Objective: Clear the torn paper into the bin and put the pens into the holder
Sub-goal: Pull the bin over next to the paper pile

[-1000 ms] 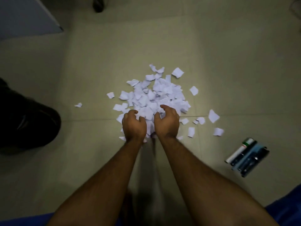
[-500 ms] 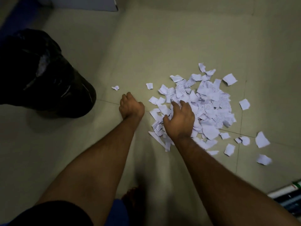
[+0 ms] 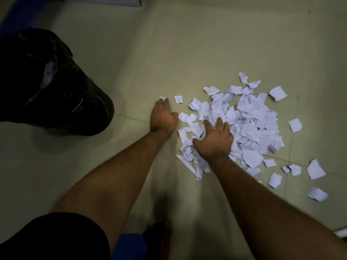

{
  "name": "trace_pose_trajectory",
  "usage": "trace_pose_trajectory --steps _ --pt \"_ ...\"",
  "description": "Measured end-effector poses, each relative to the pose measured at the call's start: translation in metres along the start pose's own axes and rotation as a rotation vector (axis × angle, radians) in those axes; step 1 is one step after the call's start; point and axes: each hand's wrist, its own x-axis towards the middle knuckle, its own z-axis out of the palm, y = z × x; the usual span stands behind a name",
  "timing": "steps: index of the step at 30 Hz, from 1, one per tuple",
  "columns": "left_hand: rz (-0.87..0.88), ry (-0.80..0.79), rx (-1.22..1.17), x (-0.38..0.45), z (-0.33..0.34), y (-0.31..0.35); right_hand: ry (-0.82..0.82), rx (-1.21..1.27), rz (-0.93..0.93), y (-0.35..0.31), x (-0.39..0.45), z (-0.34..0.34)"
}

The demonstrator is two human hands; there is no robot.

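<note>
A pile of torn white paper (image 3: 249,126), some scraps printed, lies on the floor right of centre. My right hand (image 3: 214,139) rests palm down on the pile's near left edge with fingers spread. My left hand (image 3: 163,117) lies flat on the floor left of the pile. Its fingertips touch a small stray scrap (image 3: 163,98). A black bag-lined bin (image 3: 56,87) stands to the left, apart from both hands. Only a white sliver (image 3: 342,231) at the lower right edge shows where the pens lie. No holder is in view.
Loose scraps (image 3: 316,169) are scattered right of and in front of the pile. The floor is pale tile (image 3: 187,44). A bare foot (image 3: 161,233) and blue cloth (image 3: 129,244) are at the bottom centre. A pale panel edge (image 3: 105,0) sits at the top.
The view has swung left, bringing the bin in and the pens almost out. My left hand left the pile and reached forward to the stray scrap. My right hand stayed on the pile.
</note>
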Motion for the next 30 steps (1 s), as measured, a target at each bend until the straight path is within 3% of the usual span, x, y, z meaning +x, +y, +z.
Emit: trace_pose_trajectory --steps 2,6,8,11,15,22,30 --pt "0.123 -0.022 -0.015 -0.012 0.009 0.023 -0.025 -0.003 -0.012 0.002 0.001 -0.004" --pt "0.037 -0.026 -0.025 -0.005 0.011 0.047 -0.059 -0.005 -0.042 0.01 0.002 -0.008" --pt "0.135 -0.123 0.008 -0.006 0.012 0.054 -0.078 0.029 -0.055 0.013 0.003 -0.011" --pt "0.318 -0.164 -0.148 -0.03 0.011 0.064 -0.068 0.154 -0.095 0.012 -0.001 -0.013" --pt "0.211 -0.148 -0.187 -0.053 -0.001 0.057 -0.026 0.284 -0.085 0.013 -0.011 -0.026" --pt "-0.024 0.169 -0.179 -0.064 -0.086 0.057 -0.013 0.63 -0.124 -0.037 -0.032 -0.085" --pt "-0.458 0.665 -0.435 -0.075 -0.223 0.008 -0.021 0.861 -0.231 -0.146 -0.052 -0.152"
